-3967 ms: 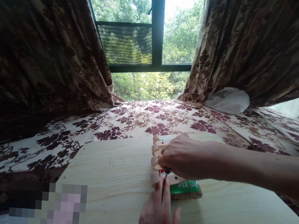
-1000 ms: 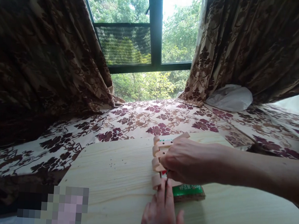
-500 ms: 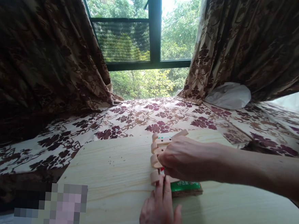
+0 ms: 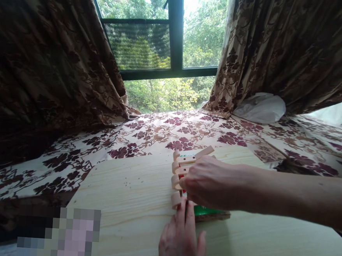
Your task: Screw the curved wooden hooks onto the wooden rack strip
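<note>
Several pale beige strips [image 4: 175,181], bent into loops at their left ends and pierced with small dark holes, lie side by side over a flat green-and-red pack [image 4: 210,211] on the board. My right hand [image 4: 211,182] is closed over the strips, knuckles up; whatever its fingers grip is hidden beneath it. From the near side my left hand [image 4: 182,234] reaches in with index and middle fingers stretched out. Their tips touch the nearest strip by its loop, and the thumb stands apart. One strip end [image 4: 205,151] sticks out beyond my right hand.
The pale wooden board [image 4: 129,215] carries a few tiny dark specks on its left part. Behind it spreads a floral cloth [image 4: 155,136]. A white plastic bag [image 4: 260,107] lies by the right curtain [image 4: 232,70]. A blurred patch covers the lower left.
My right hand and forearm have shifted slightly toward me, covering more of the green pack. My left hand stays at the nearest strip. The view has moved a little.
</note>
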{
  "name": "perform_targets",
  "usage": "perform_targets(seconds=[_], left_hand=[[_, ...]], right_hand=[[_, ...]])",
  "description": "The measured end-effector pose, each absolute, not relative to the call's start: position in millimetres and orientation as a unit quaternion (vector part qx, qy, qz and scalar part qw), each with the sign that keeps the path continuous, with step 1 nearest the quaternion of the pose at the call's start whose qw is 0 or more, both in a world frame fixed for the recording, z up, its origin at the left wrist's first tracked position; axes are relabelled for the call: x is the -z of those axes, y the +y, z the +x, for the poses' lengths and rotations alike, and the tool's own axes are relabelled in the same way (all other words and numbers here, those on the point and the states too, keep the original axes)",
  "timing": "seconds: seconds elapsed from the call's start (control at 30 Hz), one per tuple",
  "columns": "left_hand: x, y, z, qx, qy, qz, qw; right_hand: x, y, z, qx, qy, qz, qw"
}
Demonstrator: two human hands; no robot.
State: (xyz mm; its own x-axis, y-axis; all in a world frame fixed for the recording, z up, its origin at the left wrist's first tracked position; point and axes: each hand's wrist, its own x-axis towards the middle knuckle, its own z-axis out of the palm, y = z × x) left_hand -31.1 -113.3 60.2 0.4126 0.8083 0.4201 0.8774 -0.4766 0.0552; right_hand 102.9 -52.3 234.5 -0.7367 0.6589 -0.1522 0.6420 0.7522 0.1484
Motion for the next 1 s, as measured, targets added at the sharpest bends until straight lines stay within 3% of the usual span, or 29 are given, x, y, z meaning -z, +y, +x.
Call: perform_targets(seconds=[0.27, 0.47, 0.7, 1.0], left_hand=[[-59, -112, -32, 0.204, -0.494, -0.841, 0.089], [-58, -112, -31, 0.209, -0.497, -0.837, 0.094], [-56, -111, -32, 0.212, -0.504, -0.837, 0.031], [-60, -113, -30, 0.209, -0.507, -0.833, 0.069]], right_hand=[[-223, -54, 110, -0.060, 0.961, 0.268, 0.028], [-227, -52, 104, -0.060, 0.932, 0.346, 0.086], [-228, -57, 103, -0.030, 0.955, 0.289, 0.053], [-224, -54, 101, -0.062, 0.929, 0.357, 0.078]])
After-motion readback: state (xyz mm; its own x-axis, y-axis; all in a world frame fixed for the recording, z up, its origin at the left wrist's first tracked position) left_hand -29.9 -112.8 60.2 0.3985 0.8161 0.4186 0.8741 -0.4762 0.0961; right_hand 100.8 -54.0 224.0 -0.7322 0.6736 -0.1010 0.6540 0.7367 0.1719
